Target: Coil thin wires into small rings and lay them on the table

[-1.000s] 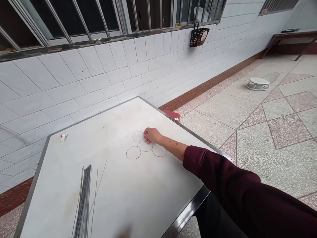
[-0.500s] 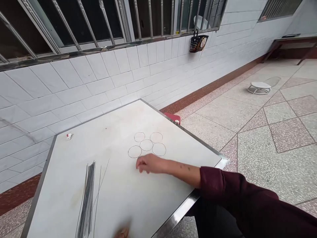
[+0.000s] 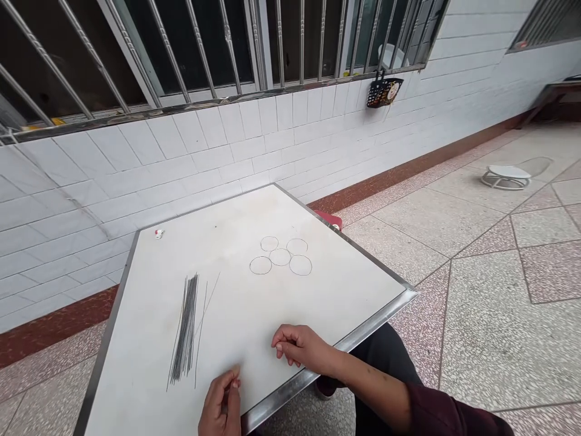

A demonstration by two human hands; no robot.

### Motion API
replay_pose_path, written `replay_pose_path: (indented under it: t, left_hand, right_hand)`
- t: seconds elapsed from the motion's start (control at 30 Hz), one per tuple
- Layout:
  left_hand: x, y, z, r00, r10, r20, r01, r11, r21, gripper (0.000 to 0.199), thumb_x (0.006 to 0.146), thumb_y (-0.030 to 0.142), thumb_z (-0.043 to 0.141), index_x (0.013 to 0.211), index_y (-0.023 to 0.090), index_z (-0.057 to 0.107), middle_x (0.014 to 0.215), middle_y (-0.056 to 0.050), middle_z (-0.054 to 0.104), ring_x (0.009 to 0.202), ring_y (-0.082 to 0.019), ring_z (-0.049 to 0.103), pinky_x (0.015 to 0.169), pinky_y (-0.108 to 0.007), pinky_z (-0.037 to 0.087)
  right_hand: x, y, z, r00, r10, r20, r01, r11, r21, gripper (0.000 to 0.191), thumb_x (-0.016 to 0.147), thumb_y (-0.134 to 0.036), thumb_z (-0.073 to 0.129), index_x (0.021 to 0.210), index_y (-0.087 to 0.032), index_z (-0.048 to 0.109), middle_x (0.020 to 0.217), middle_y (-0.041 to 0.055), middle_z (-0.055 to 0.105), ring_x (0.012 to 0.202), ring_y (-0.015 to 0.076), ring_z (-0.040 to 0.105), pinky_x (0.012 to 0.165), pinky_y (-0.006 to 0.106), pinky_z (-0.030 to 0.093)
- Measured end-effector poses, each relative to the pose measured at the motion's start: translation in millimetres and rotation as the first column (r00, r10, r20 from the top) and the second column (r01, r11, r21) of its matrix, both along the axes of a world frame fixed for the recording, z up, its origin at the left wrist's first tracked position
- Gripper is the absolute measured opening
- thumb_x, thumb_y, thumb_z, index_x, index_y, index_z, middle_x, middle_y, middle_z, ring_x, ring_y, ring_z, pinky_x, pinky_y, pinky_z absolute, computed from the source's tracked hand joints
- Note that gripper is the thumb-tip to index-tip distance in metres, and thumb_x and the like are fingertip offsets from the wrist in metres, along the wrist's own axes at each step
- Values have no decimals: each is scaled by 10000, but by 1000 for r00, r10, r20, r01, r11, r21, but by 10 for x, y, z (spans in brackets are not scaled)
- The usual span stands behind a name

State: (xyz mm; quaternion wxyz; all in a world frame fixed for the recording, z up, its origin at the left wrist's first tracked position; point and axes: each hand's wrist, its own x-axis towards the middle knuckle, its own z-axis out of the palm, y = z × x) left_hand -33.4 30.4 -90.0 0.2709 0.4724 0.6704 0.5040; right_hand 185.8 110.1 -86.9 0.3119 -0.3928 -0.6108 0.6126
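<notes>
- At the near steel-trimmed edge of the white-topped surface [image 3: 345, 284]: your right hand [image 3: 302, 350], grip loosely curled with the fingers close together, nothing visible in it, resting on the board just inside the trim; maroon sleeve [image 3: 447, 419] running off at lower right.
- Just left of it, at the bottom of the view: your left hand [image 3: 220, 404], fingers bunched with their tips at the board; the view does not show whether this grip pinches anything thin.
- Nearest that hand: a bundle of thin dark metal wires [image 3: 185, 324], lying flat on the left half of the surface, with two stray wires [image 3: 200, 338] just to its right.
- Orientation: long axis runs from near the front edge toward the far edge, leaning slightly right at the far end.
- Also on the surface: five ink circles [image 3: 281, 259] in a cluster, well apart from the wires; a small red-and-white figurine [image 3: 158, 233] near the far left edge.
- Risk: the wires look loose and unbound, so a sweep of hand or sleeve could fan them out or push them over the left edge; their fine tips could also catch the skin if gathered carelessly.
</notes>
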Motion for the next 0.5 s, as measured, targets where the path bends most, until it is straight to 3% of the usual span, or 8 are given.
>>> replay_pose_path:
  t: [0.17, 0.27, 0.5]
  left_hand:
    - [-292, 106, 140, 944, -31, -328, 19, 999, -37, 404, 842, 456, 496, 1094, 215, 700, 1098, -96, 714, 921, -283, 652, 801, -434, 540]
    - [-371, 166, 237, 893, -39, -447, 41, 999, -6, 374, 860, 404, 455, 1064, 218, 707, 1091, -98, 710, 962, -287, 644, 830, -449, 536]
    - [-272, 129, 53, 886, -63, -460, 99, 994, 56, 393, 871, 411, 435, 1033, 185, 713, 1038, -120, 726, 962, -288, 664, 852, -460, 541]
  right_hand:
    - [-7, -73, -17, 998, -18, 55, 10, 991, 134, 108, 881, -240, 545, 924, -179, 625, 806, 4, 655, 580, 86, 553, 536, 194, 422]
    - [-21, -109, -17, 996, -28, 83, 11, 980, 197, 109, 888, -224, 530, 928, -185, 624, 814, 0, 652, 583, 88, 555, 579, 210, 438]
    - [-31, -133, -53, 990, -23, 138, -14, 964, 264, 120, 883, -207, 520, 932, -192, 628, 823, -3, 654, 584, 95, 563, 568, 205, 433]
